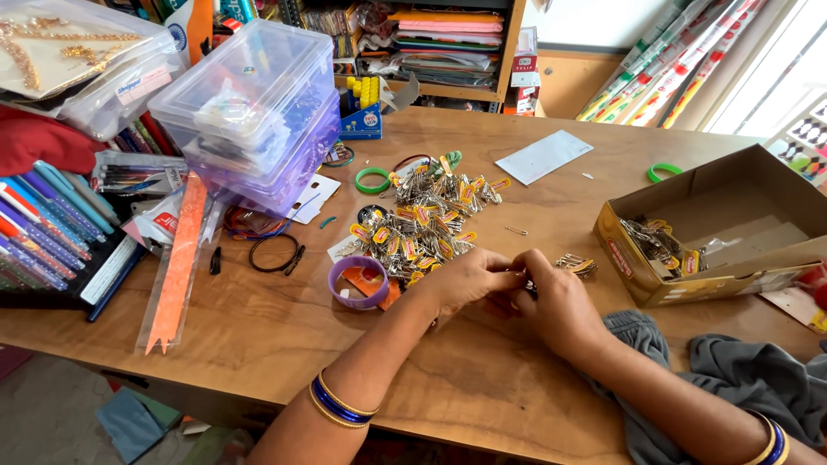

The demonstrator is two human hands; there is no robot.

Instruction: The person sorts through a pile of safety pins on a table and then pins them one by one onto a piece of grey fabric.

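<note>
Two hands are brought together at mid-table. Just left of the left hand (465,280), a purple ring (359,282) is laid over an orange card (376,288). Beyond its knuckles a heap of safety-pin bunches (426,220) is spread. The fingers of both hands are pinched onto something small, largely hidden between them. Just past the right hand (556,306) one pin bunch (575,264) is seen. Further right, an open cardboard box (719,250) is cut off by the frame edge.
</note>
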